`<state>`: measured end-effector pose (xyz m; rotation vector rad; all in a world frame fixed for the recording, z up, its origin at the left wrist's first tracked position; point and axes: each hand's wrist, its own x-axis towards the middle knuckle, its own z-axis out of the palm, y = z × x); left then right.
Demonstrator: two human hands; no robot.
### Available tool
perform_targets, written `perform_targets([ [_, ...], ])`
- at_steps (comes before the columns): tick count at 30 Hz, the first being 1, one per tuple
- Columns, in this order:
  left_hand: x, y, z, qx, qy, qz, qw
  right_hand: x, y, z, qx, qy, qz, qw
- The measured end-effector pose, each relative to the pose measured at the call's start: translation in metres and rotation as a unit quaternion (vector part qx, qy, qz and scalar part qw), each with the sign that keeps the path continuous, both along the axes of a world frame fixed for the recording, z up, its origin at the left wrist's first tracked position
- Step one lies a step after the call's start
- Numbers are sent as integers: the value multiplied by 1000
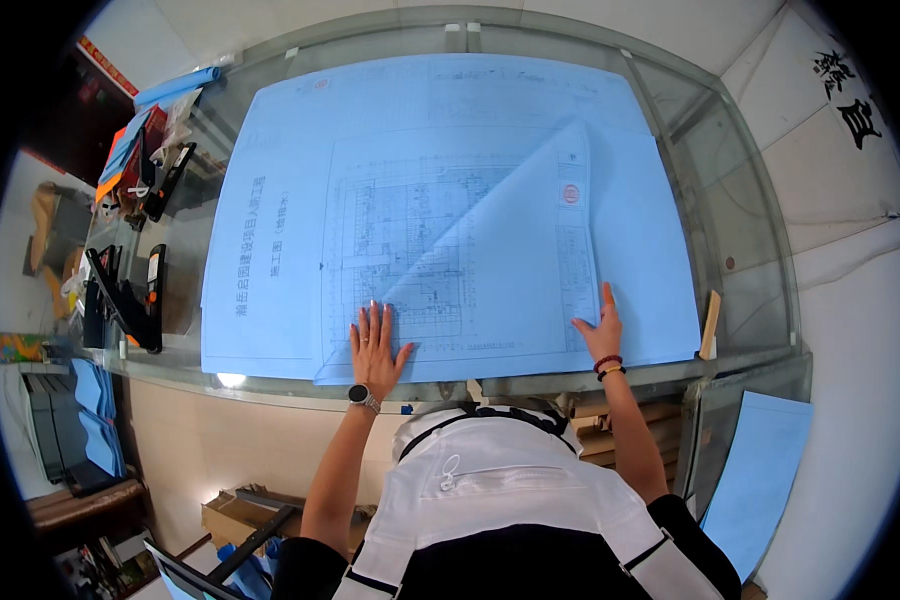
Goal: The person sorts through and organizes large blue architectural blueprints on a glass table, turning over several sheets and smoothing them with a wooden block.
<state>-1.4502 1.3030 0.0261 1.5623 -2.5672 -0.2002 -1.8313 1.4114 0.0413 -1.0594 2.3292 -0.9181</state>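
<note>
Large light-blue printed drawing sheets lie stacked before me. On top, a drawing sheet (500,265) is folded over along a diagonal crease, and a red round stamp (570,194) shows near its right edge. My left hand (373,345) rests flat with its fingers stretched out at the lower end of that crease. At the lower right corner of the folded sheet, my right hand (602,330) lies with thumb and forefinger spread, touching the paper's edge. A wider blue sheet (640,260) extends beneath on both sides.
The sheets lie on a glass-topped table (760,255). Black staplers (135,305) stand at its left, with a blue paper roll (177,87) farther back. A wooden strip (711,325) lies by the right front corner. Another blue sheet (760,470) hangs low at the right.
</note>
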Motion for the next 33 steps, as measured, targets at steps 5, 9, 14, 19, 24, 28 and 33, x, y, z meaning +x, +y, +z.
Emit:
perform_targets([
  [5,-1,-1,5,3,5,5,1000,55,-44,-6,-81,185,141,969],
  [9,-5,-4,5,13,10,1,1000,169,-105,-7,-174,87,458,868],
  [14,-4,-4,5,27,18,2,999,216,-153,-24,-129,168,574,791],
  [19,-2,-3,9,57,22,20,998,128,-216,-23,-104,207,468,853],
  [24,-6,-8,11,78,17,18,997,10,-285,-35,-60,292,346,890],
  [28,-6,-8,12,74,10,21,997,-69,-329,-38,-1,306,257,917],
  [33,-4,-5,15,99,-4,32,995,-117,-365,-41,29,257,189,947],
])
